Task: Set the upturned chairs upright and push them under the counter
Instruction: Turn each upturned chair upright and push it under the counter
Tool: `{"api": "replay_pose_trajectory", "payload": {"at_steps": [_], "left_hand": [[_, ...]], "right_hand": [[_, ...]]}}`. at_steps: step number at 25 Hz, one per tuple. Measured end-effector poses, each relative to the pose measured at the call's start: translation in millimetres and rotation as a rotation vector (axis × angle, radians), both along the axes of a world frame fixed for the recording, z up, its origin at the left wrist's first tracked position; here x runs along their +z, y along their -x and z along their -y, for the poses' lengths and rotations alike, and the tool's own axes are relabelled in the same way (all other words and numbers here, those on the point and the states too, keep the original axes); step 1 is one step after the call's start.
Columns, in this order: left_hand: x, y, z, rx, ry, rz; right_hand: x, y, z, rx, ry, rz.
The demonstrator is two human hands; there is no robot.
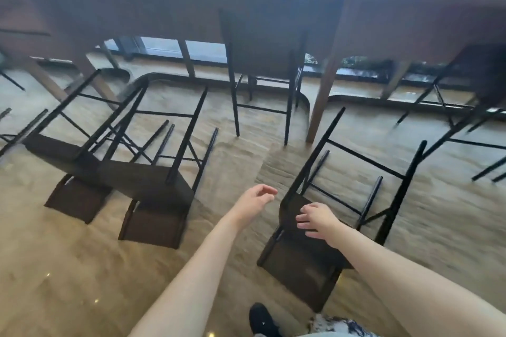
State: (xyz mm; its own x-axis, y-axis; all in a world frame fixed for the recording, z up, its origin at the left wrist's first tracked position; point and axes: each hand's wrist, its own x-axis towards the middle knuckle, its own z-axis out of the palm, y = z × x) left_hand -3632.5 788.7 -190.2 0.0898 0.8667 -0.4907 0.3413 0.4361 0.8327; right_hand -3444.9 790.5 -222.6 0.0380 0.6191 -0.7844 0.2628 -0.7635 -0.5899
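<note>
Reaching: I send both hands toward the upturned chair [306, 230] on the floor, just in front of me.
Right hand [319, 220]: fingers spread, holds nothing, over the seat; touching or not, I cannot tell.
Left hand [254, 200]: loose, holds nothing, just left of the seat, farther off.
Chair: legs point up and away toward the bench [164, 8].
Hidden: my right arm covers part of the seat.
Blur: far chairs look smeared.

Head camera looks steeply down and forward, close above the floor [82, 268].
</note>
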Motion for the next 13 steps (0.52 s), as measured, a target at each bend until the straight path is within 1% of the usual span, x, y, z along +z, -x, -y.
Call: {"api": "replay_pose_trajectory", "payload": {"at_steps": [4,6,9,11,13], "left_hand": [[-20.4,-24.6,16.1,0.049,0.083,0.024],[-33.3,-41.5,31.8,-0.006,0.131,0.008],[-37.2,-68.1,46.3,-0.108,0.144,-0.020],[-36.2,-88.0,54.8,-0.125,0.148,-0.042],[-38.0,-104.8,63.1,-0.100,0.103,-0.039]], "right_hand": [[-8.8,-40.7,26.4,-0.042,-0.042,0.028],[-13.1,-68.5,40.1,-0.177,-0.054,-0.003],[-20.6,-103.0,65.9,-0.368,-0.037,-0.031],[-31.1,-122.9,92.2,-0.406,0.004,-0.057],[-47.6,-136.1,119.0,-0.414,0.029,-0.103]]}}
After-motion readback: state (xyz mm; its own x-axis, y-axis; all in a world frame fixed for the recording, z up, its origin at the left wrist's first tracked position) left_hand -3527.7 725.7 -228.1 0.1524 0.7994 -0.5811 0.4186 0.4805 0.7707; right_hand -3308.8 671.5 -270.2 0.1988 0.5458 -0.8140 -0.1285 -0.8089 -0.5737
